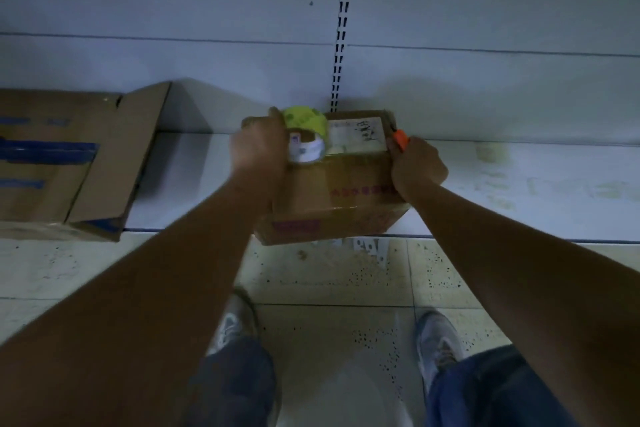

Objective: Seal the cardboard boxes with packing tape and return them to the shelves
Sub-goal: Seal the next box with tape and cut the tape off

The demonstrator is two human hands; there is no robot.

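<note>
The white metal shelf (194,180) ran low in front of you, its bottom board bearing 2 boxes, so you leaned down over it with both arms out. The large flat brown cardboard box with blue stripes (59,163) lay at the left end, 1 flap raised and not taped as far as could be seen. The smaller brown cardboard box with a white label (332,187) sat in the middle, its near edge overhanging the shelf lip, probably so you could steady it while sliding it in. Your left hand (258,156) was curled around the roll of packing tape with a yellow-green core (308,135), resting on the box's top left. Your right hand (417,166) gripped the orange-handled cutter (401,139) against the box's right edge, likely keeping both tools ready.
</note>
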